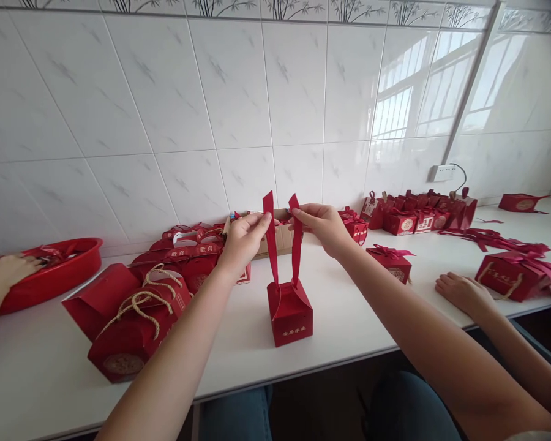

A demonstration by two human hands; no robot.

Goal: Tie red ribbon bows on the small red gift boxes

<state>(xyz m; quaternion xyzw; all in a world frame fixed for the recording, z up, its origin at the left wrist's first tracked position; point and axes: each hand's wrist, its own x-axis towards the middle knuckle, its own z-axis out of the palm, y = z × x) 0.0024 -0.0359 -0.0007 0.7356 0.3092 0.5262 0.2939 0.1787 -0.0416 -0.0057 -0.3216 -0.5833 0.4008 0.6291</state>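
Observation:
A small red gift box (291,320) with gold lettering stands upright on the white table in front of me. Two ends of a red ribbon (272,248) rise from its top. My left hand (248,237) pinches the left end between thumb and fingers. With the right end in its fingertips, my right hand (319,225) is level with the left one. Both ends are pulled upward and stand apart from each other. Close to my left forearm is a larger red box (123,349) tied with a twine cord (142,301).
At far left another person's hand (13,269) reaches into a red basin (80,269). On the right a co-worker's hand (463,291) rests near a ribboned box (509,275). Several red boxes (401,223) line the tiled wall, with a cardboard box (282,239) behind my hands.

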